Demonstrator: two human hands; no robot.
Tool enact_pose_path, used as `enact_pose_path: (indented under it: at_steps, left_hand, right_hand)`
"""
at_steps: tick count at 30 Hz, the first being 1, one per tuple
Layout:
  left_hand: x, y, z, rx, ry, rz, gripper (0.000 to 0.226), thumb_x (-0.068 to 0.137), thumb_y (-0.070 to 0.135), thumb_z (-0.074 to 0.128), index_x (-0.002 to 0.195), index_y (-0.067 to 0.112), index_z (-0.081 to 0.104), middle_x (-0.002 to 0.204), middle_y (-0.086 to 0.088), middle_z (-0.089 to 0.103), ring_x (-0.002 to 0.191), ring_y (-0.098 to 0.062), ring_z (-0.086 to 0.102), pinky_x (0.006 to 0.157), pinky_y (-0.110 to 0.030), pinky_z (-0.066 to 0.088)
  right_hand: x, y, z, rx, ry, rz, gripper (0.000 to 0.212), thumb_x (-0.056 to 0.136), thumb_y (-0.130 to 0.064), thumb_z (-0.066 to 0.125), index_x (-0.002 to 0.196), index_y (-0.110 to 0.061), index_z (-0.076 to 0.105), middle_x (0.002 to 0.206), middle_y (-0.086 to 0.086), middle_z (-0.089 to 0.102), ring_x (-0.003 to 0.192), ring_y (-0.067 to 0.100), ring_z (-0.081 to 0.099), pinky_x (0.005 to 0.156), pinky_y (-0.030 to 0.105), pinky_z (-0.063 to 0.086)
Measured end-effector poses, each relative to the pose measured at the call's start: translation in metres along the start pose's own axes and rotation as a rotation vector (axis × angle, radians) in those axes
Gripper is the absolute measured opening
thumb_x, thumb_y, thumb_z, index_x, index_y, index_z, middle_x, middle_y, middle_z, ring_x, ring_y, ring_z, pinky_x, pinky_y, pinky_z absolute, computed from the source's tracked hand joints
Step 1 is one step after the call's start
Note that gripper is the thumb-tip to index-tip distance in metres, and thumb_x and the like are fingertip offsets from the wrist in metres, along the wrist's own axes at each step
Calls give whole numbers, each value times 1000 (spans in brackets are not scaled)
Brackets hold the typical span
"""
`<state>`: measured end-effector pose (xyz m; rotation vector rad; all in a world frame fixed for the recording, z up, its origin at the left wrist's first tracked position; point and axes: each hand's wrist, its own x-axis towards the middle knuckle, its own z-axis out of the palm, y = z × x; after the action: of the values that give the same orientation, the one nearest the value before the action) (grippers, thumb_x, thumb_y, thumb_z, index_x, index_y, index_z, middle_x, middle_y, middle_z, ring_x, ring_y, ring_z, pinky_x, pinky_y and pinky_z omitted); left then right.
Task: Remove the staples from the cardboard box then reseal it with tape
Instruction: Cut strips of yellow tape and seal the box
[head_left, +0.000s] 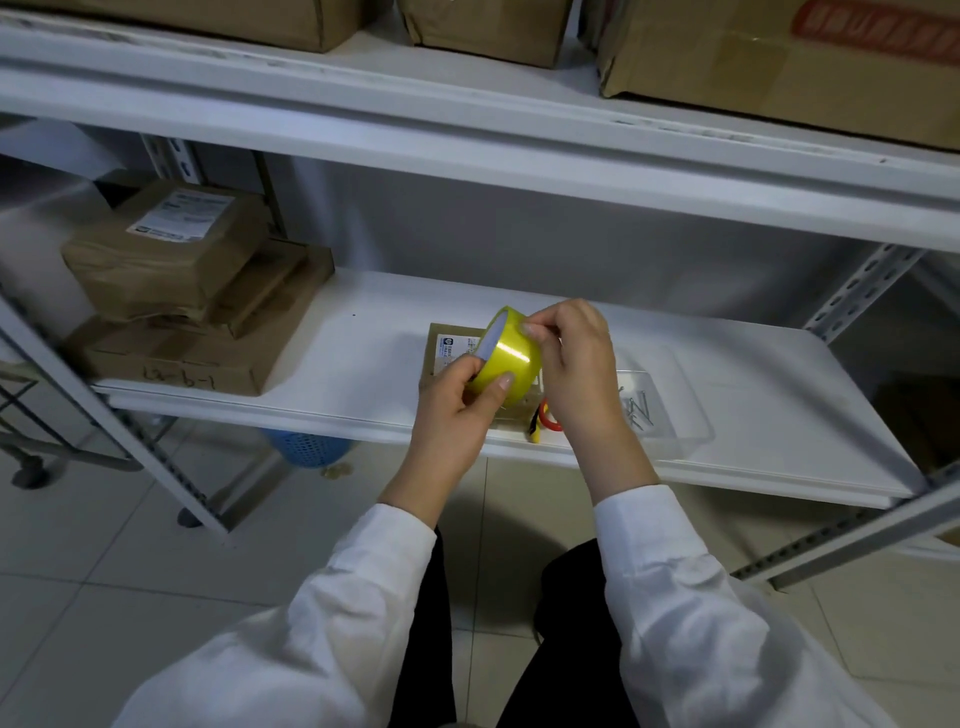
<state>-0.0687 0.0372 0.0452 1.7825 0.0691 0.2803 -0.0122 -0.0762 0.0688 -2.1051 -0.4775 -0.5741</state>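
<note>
My left hand (457, 400) grips a yellow roll of tape (506, 356) from below, thumb on its outer face, holding it above the shelf. At the roll's upper right edge, the fingertips of my right hand (571, 358) pinch at the tape. Under both hands lies a small flat cardboard box (441, 353) with a white label, mostly hidden by the roll and hands. A tool with a red and yellow handle (543, 423) lies on the shelf by my right wrist.
A clear plastic tray (670, 410) holding loose metal staples sits right of the box on the white shelf (363, 353). Stacked brown parcels (176, 291) fill the shelf's left end. Larger boxes stand on the shelf above. A blue basket (306, 447) sits on the tiled floor below.
</note>
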Motion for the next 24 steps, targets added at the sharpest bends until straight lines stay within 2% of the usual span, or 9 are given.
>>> enact_pose_path:
  at_steps: [2,4,6,8,10,13,15,20,24]
  left_hand:
    - [0,0,1,351,24,75,29,91,47,48,77,22,50,72,4,50,79,-15,42,68,-28,34]
    - [3,2,2,468,47,115,50,82,59,37,76,14,55,73,-1,52,81,-17,41,72,-31,31]
    - [3,7,5,151,-6,38,42,86,49,49,71,11,57,68,-1,51,71,-17,46,66,-29,36]
    - [5,9,9,-91,9,-94,29,92,30,55,65,20,54,66,4,50,64,-10,47,57,-19,38]
    - [6,11,13,-147,8,-178,27,92,25,55,65,23,53,68,7,51,65,-8,49,54,-12,39]
    - [8,10,22,-186,-28,-302,21,92,24,55,71,24,55,75,9,53,70,-8,51,63,-20,42]
    - [10,2,29,-124,-42,-353,14,92,27,55,90,17,64,89,4,58,82,-15,53,73,-24,39]
    - [0,-26,48,-2,-68,-488,41,92,41,51,108,6,63,97,-5,57,93,-24,53,79,-28,37]
    - [-4,-38,66,-112,0,-564,67,74,57,61,120,11,47,116,-5,59,105,-27,59,95,-38,46]
  right_hand:
    - [-2,1,-1,-94,-45,18,11,90,-6,51,85,-2,61,86,1,51,90,18,44,74,17,27]
    - [-4,-1,-2,-125,-80,21,10,91,-3,50,87,-1,59,89,6,53,91,16,41,74,17,27]
    - [-4,-5,-4,-112,-67,10,10,89,0,49,87,2,59,89,8,52,90,16,41,74,16,27]
    - [-3,-8,-7,-101,-65,15,10,90,3,48,88,3,58,90,4,47,88,15,42,73,14,27]
    - [-1,-7,-10,-97,-91,27,10,91,3,48,90,2,58,91,2,45,87,14,43,73,12,28]
    - [-4,6,-12,-110,-134,48,11,92,3,48,91,2,58,91,2,45,87,14,44,74,13,29]
    - [-7,18,-12,-107,-153,68,11,91,4,48,90,3,59,91,4,46,86,16,46,76,18,34]
    - [-9,54,-7,-156,-383,163,13,92,-6,52,92,-2,64,91,6,55,88,19,50,75,23,34]
    - [-8,79,4,-188,-486,163,13,90,-8,56,89,-4,68,93,12,63,100,30,51,81,26,33]
